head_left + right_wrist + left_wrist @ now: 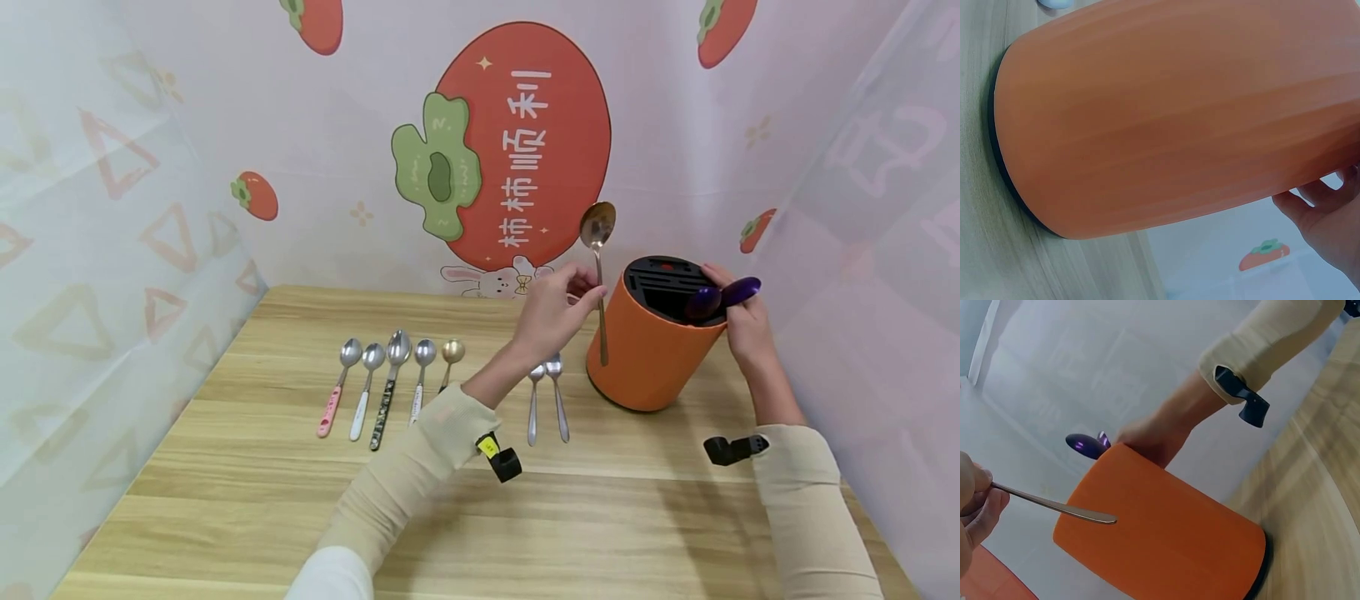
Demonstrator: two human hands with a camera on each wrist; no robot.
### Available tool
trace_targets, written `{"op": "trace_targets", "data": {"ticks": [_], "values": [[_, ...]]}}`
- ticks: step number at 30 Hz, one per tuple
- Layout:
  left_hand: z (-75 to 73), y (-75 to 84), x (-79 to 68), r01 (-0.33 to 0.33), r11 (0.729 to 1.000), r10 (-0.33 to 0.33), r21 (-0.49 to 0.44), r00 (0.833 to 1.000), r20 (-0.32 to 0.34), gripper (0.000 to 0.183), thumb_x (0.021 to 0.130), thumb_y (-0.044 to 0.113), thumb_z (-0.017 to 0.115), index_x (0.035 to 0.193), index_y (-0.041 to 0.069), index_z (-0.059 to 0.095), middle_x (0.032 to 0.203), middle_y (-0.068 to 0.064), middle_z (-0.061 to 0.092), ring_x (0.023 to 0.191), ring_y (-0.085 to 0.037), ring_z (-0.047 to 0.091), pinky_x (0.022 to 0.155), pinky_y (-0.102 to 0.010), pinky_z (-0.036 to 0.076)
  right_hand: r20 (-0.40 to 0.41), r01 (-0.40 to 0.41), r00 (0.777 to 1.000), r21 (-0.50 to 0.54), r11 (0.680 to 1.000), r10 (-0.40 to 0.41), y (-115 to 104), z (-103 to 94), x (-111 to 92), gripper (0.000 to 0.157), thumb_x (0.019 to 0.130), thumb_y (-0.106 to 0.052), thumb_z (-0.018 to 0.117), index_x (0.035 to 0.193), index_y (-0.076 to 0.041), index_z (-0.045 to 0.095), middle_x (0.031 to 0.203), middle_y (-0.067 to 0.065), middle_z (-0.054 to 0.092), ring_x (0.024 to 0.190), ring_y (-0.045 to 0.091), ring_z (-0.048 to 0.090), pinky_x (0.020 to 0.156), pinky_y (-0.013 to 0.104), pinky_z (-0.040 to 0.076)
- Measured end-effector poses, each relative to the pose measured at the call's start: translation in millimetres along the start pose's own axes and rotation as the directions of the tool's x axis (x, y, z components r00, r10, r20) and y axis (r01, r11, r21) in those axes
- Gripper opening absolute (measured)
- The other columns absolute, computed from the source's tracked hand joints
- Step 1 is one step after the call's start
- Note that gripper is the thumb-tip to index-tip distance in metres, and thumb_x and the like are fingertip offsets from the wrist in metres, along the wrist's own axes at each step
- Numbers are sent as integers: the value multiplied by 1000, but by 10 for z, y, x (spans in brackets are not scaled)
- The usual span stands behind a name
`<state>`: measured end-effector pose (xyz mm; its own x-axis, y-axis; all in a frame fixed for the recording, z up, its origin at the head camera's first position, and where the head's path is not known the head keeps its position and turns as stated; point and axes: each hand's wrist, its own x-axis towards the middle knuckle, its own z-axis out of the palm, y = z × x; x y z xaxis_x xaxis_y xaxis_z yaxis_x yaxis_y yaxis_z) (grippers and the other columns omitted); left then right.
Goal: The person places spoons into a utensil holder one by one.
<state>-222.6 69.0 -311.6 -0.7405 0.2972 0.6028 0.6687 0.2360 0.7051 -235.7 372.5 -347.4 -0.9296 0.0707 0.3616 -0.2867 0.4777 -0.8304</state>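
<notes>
My left hand [553,310] pinches a bronze-coloured spoon [597,225] by its handle, bowl up and handle end pointing down. In the left wrist view the spoon handle [1054,505] overlaps the side of an orange utensil holder [637,360]. This holder stands upright on the table, with a slotted black top [660,287]. Around its right upper side my right hand [750,337] grips it; bent fingers [1302,209] touch the wall in the right wrist view. Two shiny purple oval ends [741,291] stick out of the top's opening beside that hand.
Left of the holder lie a small spoon [533,404] and a fork [558,400], partly behind the left hand. Farther left, several spoons [386,392] with pink, white and dark patterned handles lie in a row. Printed cloth walls [337,242] enclose the wooden table [247,500].
</notes>
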Motion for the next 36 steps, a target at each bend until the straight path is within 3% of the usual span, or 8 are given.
{"op": "trace_targets", "data": {"ticks": [9, 19, 36], "values": [[74, 146, 168, -55, 998, 55, -5, 998, -33, 14, 94, 13, 68, 101, 2, 64, 92, -9, 70, 84, -14, 68, 74, -10, 53, 5, -3, 1000, -2, 1000, 3, -20, -16, -9, 50, 109, -28, 30, 148, 0, 43, 160, 11, 36, 144, 7, 31, 124, 30, 15], [85, 242, 277, -64, 998, 64, 12, 997, -48, 15, 94, 13, 68, 103, 1, 64, 95, -10, 70, 87, -15, 69, 75, -9, 52, 21, -15, 1000, 20, 1000, 15, -24, -18, 12, 49, 109, -27, 30, 149, 0, 41, 162, 14, 31, 150, 15, 25, 126, 36, 11], [179, 370, 514, -73, 997, 73, 35, 997, -11, 15, 95, 13, 66, 105, 2, 65, 96, -9, 72, 86, -12, 70, 77, -8, 52, 3, -25, 1000, 16, 1000, 25, -29, -10, -10, 49, 109, -26, 30, 149, -1, 42, 161, 15, 33, 148, 13, 28, 126, 37, 12]]}}
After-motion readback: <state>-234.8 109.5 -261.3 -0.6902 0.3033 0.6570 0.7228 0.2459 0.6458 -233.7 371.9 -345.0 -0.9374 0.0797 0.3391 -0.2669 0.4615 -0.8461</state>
